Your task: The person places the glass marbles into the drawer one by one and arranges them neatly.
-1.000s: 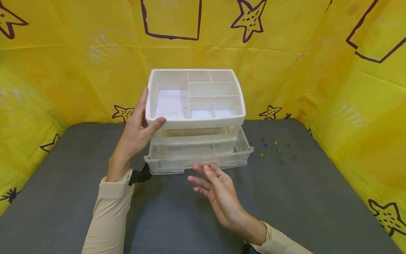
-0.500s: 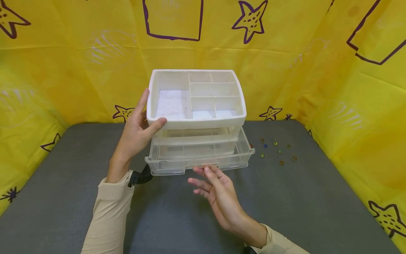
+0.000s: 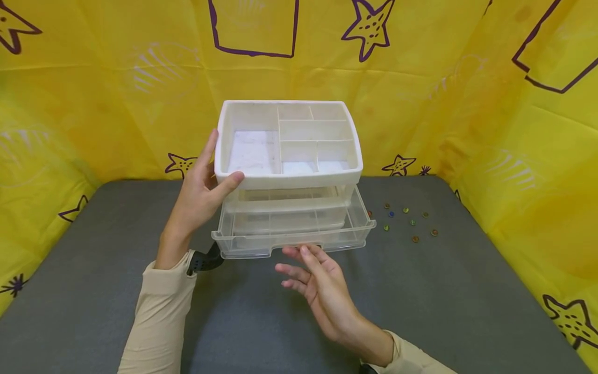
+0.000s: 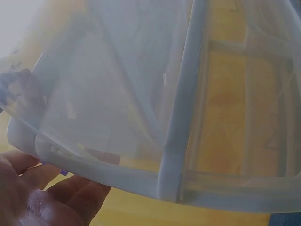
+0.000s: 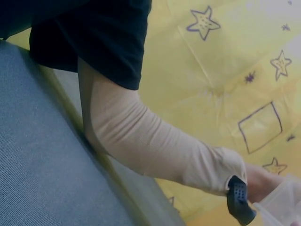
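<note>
A white plastic drawer organizer (image 3: 299,181) is in the middle of the head view, its top tray divided into several compartments holding no loose items. Below that tray, a clear drawer (image 3: 247,245) sticks out toward me. My left hand (image 3: 193,200) grips the organizer's left side, thumb over the front corner of the rim. In the left wrist view, this hand's fingers (image 4: 80,195) lie along the organizer's pale frame (image 4: 181,117). With thumb and forefinger, my right hand (image 3: 327,293) pinches the drawer's front lip at the cutout; its other fingers are spread. The right wrist view leaves that hand out.
Several small glass marbles (image 3: 412,222) lie scattered on the grey table (image 3: 448,301), right of the organizer. A yellow cloth (image 3: 397,104) with drawn starfish hangs behind and at both sides. A dark wristband (image 3: 205,259) circles the left wrist.
</note>
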`<action>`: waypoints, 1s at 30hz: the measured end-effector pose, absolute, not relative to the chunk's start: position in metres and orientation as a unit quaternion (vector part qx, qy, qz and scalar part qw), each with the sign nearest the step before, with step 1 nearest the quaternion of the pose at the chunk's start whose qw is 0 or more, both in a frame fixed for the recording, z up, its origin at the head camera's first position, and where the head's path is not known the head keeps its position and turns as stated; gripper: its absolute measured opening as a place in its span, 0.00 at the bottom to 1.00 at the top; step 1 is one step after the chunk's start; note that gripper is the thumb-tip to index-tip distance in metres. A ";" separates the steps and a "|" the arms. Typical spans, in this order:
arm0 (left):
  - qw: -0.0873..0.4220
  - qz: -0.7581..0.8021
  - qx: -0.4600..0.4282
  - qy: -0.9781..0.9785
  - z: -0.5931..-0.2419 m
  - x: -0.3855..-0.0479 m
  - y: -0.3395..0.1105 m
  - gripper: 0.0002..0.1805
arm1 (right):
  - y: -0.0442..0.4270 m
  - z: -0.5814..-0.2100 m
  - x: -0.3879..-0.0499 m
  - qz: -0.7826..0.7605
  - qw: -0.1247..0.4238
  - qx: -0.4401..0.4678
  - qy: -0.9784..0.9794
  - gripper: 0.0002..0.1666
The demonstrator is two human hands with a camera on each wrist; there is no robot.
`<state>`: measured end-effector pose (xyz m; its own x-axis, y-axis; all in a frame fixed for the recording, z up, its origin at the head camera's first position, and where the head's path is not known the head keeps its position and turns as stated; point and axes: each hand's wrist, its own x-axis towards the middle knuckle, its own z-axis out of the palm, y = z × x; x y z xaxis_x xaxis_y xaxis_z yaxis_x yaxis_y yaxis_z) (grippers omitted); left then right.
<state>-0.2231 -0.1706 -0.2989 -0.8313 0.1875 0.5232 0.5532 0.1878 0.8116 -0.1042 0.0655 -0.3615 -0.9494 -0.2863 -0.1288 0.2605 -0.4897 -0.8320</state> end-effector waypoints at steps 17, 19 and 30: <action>0.148 -0.595 -0.239 -0.753 -0.299 -0.222 -0.171 0.48 | 0.064 -0.363 -0.101 -0.859 0.146 -0.021 0.491 0.07; 0.148 -0.596 -0.238 -0.752 -0.299 -0.221 -0.171 0.48 | 0.064 -0.363 -0.101 -0.859 0.146 -0.021 0.490 0.06; 0.137 -0.611 -0.241 -0.742 -0.299 -0.221 -0.171 0.48 | 0.063 -0.365 -0.095 -0.859 0.134 -0.022 0.494 0.04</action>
<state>-0.2207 -0.1708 -0.2985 -0.8458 0.1901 0.4985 0.5257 0.1374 0.8395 -0.0952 0.0627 -0.3650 -0.9631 -0.2521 -0.0939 0.2077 -0.4752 -0.8550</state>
